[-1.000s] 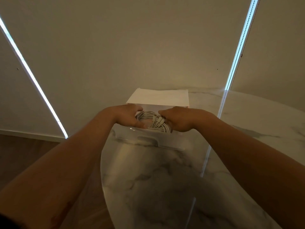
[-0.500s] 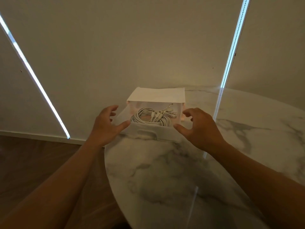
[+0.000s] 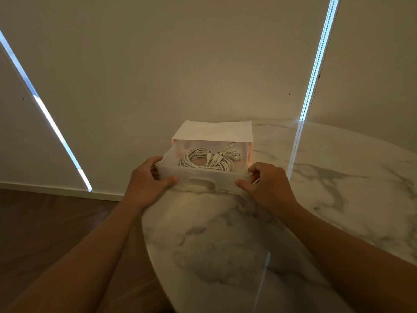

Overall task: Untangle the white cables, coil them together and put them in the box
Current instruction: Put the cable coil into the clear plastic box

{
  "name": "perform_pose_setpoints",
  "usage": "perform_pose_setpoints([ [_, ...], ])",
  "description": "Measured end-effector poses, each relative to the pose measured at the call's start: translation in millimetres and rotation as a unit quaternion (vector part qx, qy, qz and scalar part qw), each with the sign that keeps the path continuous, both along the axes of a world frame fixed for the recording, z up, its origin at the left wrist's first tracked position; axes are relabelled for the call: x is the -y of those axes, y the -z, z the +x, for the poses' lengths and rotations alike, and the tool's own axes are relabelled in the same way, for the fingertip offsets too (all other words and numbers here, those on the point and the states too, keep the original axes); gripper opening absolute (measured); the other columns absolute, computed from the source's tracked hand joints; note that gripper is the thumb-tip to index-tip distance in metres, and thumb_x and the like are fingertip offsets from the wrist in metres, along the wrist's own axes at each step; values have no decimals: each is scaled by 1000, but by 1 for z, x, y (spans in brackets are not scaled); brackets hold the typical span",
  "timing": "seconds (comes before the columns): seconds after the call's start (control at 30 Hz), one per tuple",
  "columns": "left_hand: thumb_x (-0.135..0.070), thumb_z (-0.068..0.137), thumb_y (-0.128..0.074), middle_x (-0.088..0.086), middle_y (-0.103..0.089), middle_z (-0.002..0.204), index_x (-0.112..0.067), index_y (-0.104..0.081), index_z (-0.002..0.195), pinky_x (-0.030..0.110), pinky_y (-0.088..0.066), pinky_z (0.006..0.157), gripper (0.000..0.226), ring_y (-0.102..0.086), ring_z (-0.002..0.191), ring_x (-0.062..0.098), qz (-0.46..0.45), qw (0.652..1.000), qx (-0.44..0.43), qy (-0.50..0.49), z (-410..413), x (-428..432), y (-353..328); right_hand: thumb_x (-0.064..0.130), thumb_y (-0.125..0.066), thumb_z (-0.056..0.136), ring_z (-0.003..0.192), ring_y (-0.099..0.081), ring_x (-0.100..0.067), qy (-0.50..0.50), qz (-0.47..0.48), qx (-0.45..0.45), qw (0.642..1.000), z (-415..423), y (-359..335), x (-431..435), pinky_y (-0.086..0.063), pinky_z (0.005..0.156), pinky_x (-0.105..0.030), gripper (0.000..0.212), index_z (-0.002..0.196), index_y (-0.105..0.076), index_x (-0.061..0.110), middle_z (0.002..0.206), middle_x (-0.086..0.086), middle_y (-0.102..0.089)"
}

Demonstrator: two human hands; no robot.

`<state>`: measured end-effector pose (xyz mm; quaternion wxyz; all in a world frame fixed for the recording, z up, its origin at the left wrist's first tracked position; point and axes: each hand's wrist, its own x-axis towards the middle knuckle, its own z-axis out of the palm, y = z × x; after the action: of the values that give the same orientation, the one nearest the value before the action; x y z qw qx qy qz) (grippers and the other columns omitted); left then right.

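White cables [image 3: 204, 160] coiled together inside the box [image 3: 228, 181]; both hands grip its near corners.
Cables lie in one loose coil on the box bottom, plug ends bunched toward the far right. The box is translucent and open at the top, and its far end sits under a white cover [image 3: 214, 131]. It stands on the marble bench [image 3: 225, 233], near the far left edge, close to the beige wall [image 3: 203, 64]. Left hand [image 3: 146, 180] holds the near left corner, thumb on the front wall, fingers [image 3: 151, 162] curled round the side. Right hand [image 3: 268, 187] holds the near right corner likewise. A handle cut-out [image 3: 201, 181] lies between the thumbs.
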<state>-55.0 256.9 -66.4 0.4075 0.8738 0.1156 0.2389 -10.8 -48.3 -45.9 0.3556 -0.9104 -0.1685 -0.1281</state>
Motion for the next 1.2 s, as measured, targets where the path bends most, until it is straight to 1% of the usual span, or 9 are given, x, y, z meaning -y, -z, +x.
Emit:
perform_pose_setpoints([
  [0.1, -39, 60, -90, -1, -66, 112, -22, -56, 129, 29, -54, 84, 79, -65, 93, 13, 4, 1000, 7, 0, 7, 4, -5, 45, -78, 77, 78, -58, -12, 10, 12, 7, 1000, 8, -1, 0, -56, 75, -31, 41, 102, -63, 15, 89, 3, -63],
  [0.17, -32, 61, -91, -1, -63, 116, -19, -53, 133, 25, -51, 83, 83, -63, 96, 15, 2, 1000, 13, -2, 14, 6, -9, 47, -79, 76, 94, -57, -16, 25, 10, 6, 1000, 15, -1, 0, -54, 84, -35, 55, 116, -59, 15, 107, 0, -62],
  [0.27, -30, 56, -94, 3, -56, 132, -15, -45, 140, 28, -48, 91, 99, -58, 108, 17, -2, 1000, 20, -1, 25, 6, -14, 51, -80, 72, 123, -48, -24, 45, 2, -5, 999, 25, -4, 2, -47, 100, -40, 86, 140, -43, 15, 137, -5, -50],
  [0.37, -31, 54, -94, 5, -50, 142, -13, -39, 145, 31, -45, 99, 108, -53, 118, 18, 5, 1000, 8, -8, 37, 3, -16, 53, -79, 73, 136, -37, -27, 46, -22, -24, 998, 34, -10, 1, -37, 107, -40, 102, 151, -26, 13, 152, -7, -37],
  [0.47, -32, 52, -95, 6, -47, 145, -12, -37, 146, 33, -44, 102, 111, -51, 122, 18, 10, 1000, -5, -7, 49, 1, -17, 53, -79, 73, 137, -36, -28, 39, -29, -39, 998, 44, -15, 1, -37, 107, -39, 105, 151, -24, 10, 153, -9, -35],
  [0.7, -34, 55, -94, 5, -45, 147, -12, -34, 147, 29, -42, 98, 112, -51, 124, 20, 12, 999, -29, -1, 72, -4, -18, 51, -80, 73, 135, -38, -28, 40, -22, -63, 997, 65, -21, -1, -37, 105, -38, 101, 148, -28, 8, 150, -11, -38],
  [1.03, -34, 49, -96, 3, -53, 137, -13, -38, 144, 36, -47, 100, 114, -55, 118, 19, -10, 999, -30, 14, 95, -8, -20, 51, -79, 73, 138, -36, -29, 47, -22, -70, 996, 89, -23, -3, -36, 108, -38, 105, 151, -23, 7, 153, -11, -36],
  [1.1, -37, 46, -97, 0, -60, 125, -15, -47, 137, 34, -50, 96, 107, -60, 109, 17, -13, 999, -28, 31, 95, -10, -19, 52, -80, 72, 137, -38, -30, 45, -18, -74, 996, 93, -22, -4, -37, 107, -39, 107, 152, -23, 8, 153, -11, -36],
  [1.2, -26, 56, -94, -4, -66, 110, -15, -59, 125, 31, -53, 87, 78, -65, 93, 14, -1, 999, -24, 42, 94, -9, -19, 51, -80, 72, 131, -46, -29, 37, 0, -81, 996, 96, -19, -6, -41, 102, -38, 102, 150, -28, 10, 148, -9, -44],
])
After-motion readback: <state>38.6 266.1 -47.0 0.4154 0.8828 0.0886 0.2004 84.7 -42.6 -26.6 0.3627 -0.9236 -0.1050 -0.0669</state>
